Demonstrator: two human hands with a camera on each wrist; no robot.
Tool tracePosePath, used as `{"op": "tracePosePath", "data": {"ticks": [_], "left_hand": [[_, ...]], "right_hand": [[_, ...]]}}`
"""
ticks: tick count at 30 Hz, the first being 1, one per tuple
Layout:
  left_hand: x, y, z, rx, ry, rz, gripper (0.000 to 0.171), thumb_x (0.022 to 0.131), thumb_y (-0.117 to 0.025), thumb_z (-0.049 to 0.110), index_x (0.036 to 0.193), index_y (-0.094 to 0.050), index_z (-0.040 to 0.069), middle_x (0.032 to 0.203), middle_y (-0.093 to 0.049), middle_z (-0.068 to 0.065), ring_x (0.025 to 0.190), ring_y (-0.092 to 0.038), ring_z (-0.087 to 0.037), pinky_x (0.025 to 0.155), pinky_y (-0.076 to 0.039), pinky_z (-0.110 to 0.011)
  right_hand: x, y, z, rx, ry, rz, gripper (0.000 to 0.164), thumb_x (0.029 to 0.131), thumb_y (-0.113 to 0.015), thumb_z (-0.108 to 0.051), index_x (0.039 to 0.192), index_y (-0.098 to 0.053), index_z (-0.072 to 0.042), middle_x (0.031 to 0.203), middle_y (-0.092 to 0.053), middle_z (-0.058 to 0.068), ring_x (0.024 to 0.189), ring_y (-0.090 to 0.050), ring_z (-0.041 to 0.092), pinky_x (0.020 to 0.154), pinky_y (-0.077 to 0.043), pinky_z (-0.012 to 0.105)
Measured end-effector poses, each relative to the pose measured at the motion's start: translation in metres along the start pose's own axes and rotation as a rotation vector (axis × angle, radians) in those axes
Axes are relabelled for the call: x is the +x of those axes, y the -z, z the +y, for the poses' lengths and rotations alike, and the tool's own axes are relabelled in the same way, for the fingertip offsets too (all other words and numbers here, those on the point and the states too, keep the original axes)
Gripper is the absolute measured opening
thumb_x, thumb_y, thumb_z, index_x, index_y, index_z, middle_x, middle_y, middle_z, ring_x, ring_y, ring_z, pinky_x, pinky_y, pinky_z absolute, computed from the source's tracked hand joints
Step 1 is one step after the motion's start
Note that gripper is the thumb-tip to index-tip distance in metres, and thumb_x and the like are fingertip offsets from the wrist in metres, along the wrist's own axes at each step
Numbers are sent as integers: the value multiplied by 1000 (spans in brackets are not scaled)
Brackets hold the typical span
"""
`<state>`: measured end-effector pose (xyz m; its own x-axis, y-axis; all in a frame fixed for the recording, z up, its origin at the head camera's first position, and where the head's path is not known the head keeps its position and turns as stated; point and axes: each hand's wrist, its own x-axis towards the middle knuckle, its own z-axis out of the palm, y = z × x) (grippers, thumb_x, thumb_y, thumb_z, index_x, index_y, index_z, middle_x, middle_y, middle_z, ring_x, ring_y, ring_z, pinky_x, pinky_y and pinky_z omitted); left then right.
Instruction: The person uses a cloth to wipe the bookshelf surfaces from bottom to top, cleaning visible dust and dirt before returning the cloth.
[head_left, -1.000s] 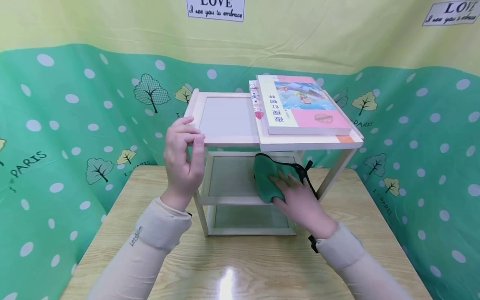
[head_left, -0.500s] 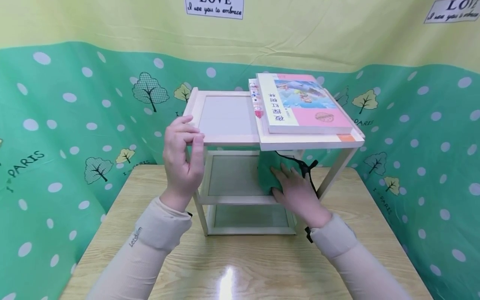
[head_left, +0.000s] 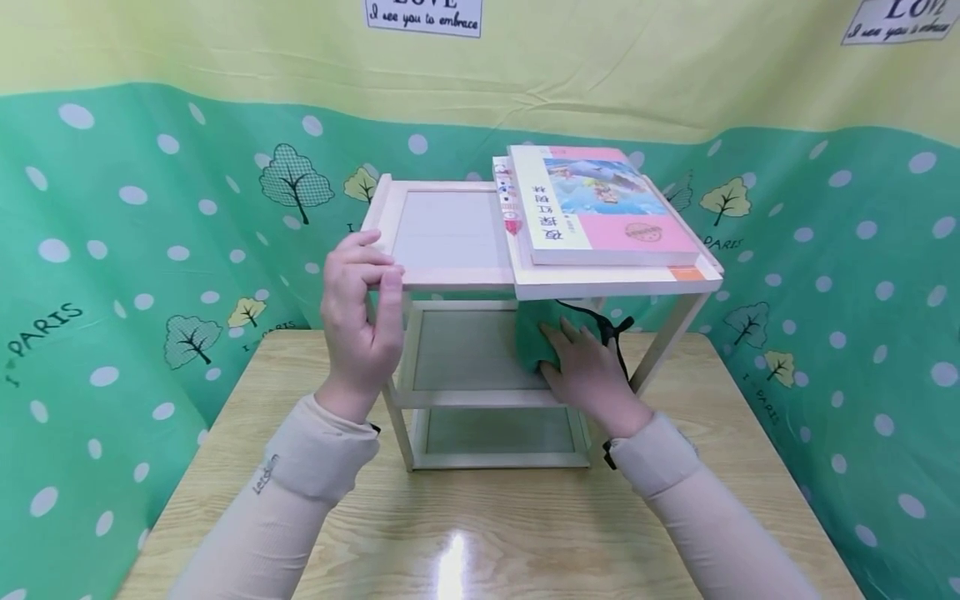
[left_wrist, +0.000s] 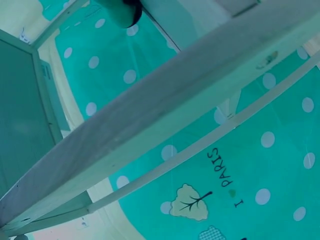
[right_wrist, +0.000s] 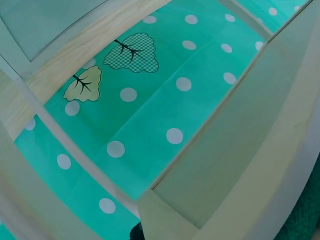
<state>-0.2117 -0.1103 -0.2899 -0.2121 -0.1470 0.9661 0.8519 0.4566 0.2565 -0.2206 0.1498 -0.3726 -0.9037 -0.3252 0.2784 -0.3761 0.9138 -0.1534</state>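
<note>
Left hand: at the front left corner of the white rack [head_left: 480, 400], the left hand [head_left: 360, 321] holds the edge of the top panel [head_left: 450, 233], its fingers curled over the rim and the thumb in front.
Right hand: the right hand [head_left: 592, 371] rests on the green pouch [head_left: 534, 333], fingers spread across its face, thumb apart at the near lower edge; the far side of the pouch is hidden.
Green pouch: between the top panel and the middle shelf [head_left: 472, 358], toward the right; its upper edge is hidden, and whether its underside touches the shelf I cannot tell. Black trim and a black strap [head_left: 617, 329] show beside the right hand.
Books: on the right part of the top panel, a pink-and-white book [head_left: 630, 233] lies flat on a wider white book [head_left: 615, 283].
Rack: upright on the wood-grain counter [head_left: 375, 533], its bottom shelf [head_left: 495, 433] below the middle one.
Curtain: green with pale dots and trees, yellow above, the curtain [head_left: 187, 233] hangs behind the rack.
</note>
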Motion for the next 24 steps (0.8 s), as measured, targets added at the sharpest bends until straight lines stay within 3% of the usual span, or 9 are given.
{"op": "tracePosePath", "data": {"ticks": [6, 16, 19, 24], "left_hand": [[0, 0, -1, -2, -2, -3, 18, 89, -52, 8, 78, -52, -6, 88, -57, -26, 111, -59, -41, 111, -43, -48], [-1, 0, -1, 1, 3, -1, 17, 89, -52, 8, 79, -52, -6, 89, -56, -25, 112, -58, -41, 111, -43, -48], [0, 0, -2, 1, 5, 1, 18, 89, -52, 9, 79, -52, -6, 89, -56, -25, 113, -58, -40, 111, -43, -48], [0, 0, -2, 6, -3, 5, 18, 89, -51, 9, 79, -51, -6, 89, -56, -25, 112, -58, -40, 110, -44, -48]], "right_hand": [[-5, 0, 3, 95, -1, 31, 54, 90, -61, -24, 141, -54, -8, 142, -53, 25, 126, -53, 50, 104, -39, 73], [-15, 10, 4, 265, -47, -54, 49, 93, -52, -19, 139, -55, -5, 146, -50, 22, 136, -48, 39, 109, -41, 61], [-17, 13, 4, 318, -86, -91, 51, 94, -48, -20, 143, -52, -9, 146, -51, 17, 117, -59, 33, 97, -50, 50], [-23, 15, 7, 368, -88, -88, 52, 93, -47, -18, 144, -52, -12, 141, -56, 12, 95, -58, 25, 83, -50, 38]]}}
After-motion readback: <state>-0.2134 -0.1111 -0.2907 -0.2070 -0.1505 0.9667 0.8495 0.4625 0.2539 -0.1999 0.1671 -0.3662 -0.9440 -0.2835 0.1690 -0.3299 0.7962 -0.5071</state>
